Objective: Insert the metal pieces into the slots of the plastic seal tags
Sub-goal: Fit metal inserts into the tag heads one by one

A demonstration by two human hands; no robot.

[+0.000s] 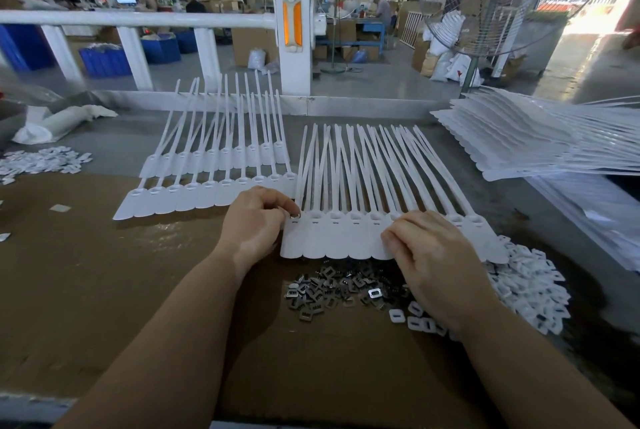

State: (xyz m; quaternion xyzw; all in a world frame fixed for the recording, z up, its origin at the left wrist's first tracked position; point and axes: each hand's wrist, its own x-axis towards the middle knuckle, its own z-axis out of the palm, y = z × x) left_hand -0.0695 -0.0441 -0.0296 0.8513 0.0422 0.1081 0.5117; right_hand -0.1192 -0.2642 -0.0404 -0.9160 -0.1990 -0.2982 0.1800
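Note:
A joined row of white plastic seal tags (332,238) lies flat in front of me, its long tails fanning away. My left hand (256,221) pinches a small metal piece (295,216) at the slot of the leftmost tag. My right hand (433,255) rests with curled fingers on the right part of the same row, covering several tag heads. A loose heap of dark metal pieces (329,290) lies just below the row, between my forearms.
Two more tag rows (214,179) lie to the left behind. A stack of tag sheets (536,141) sits at the right. White plastic caps (530,286) are heaped at the right, more white bits (41,160) at far left. A white railing (138,18) borders the table.

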